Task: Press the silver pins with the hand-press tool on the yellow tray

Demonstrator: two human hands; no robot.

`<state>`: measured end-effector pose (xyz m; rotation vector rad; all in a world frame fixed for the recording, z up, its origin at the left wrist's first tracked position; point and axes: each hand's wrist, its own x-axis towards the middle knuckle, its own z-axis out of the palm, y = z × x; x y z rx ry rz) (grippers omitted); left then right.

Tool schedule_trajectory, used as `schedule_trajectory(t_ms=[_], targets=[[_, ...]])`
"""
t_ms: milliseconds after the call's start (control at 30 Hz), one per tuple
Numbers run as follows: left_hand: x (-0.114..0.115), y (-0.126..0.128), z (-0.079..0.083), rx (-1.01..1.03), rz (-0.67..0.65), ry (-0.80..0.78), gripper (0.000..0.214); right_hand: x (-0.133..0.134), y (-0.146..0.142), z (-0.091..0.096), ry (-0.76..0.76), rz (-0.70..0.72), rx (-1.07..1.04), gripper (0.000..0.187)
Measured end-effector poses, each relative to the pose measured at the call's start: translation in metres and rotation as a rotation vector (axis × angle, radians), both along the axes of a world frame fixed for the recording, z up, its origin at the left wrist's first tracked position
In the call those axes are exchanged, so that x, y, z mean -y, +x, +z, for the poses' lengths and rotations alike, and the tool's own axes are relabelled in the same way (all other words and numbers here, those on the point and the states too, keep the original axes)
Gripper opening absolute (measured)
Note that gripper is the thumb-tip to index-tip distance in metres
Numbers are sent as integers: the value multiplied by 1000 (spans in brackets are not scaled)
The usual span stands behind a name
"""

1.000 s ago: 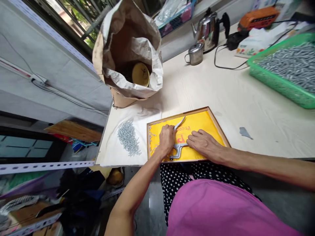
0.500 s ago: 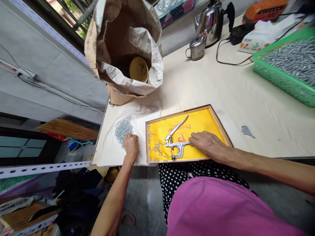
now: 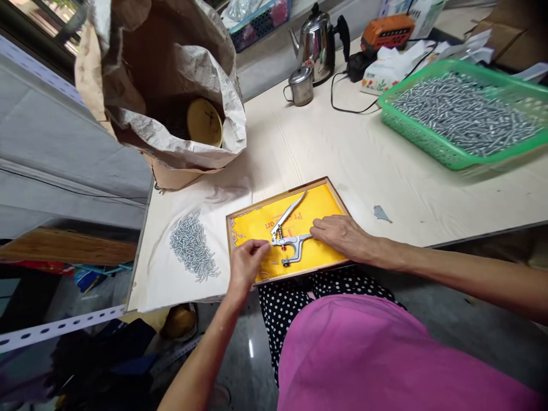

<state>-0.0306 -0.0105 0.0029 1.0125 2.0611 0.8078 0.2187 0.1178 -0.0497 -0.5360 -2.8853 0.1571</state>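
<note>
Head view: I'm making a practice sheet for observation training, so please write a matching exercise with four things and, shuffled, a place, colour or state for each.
Things:
1. Right hand
2. Loose pile of metal pieces
3. Basket
4. Lidded cup

Places, colours, states:
A. Beside the kettle
B. On a white sheet
C. Green, with perforated walls
D. Gripping the pliers

Pairs: 1-D, 2-B, 3-C, 4-A

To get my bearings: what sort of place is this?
Probably a small workshop: a green basket of metal pieces, a pile of metal pins, and a plier-like tool in a shallow tray.
</note>
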Motion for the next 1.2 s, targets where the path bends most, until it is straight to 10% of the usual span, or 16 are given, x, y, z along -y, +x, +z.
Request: schedule_trajectory(t_ms=[167,1200], targets=[[-1,38,-13,62,24,-69,36,1,0,1,-44,1,-21,23],[-8,40,-4,-50,-88,-311,28,-9,-9,12,-215,-24,143,11]])
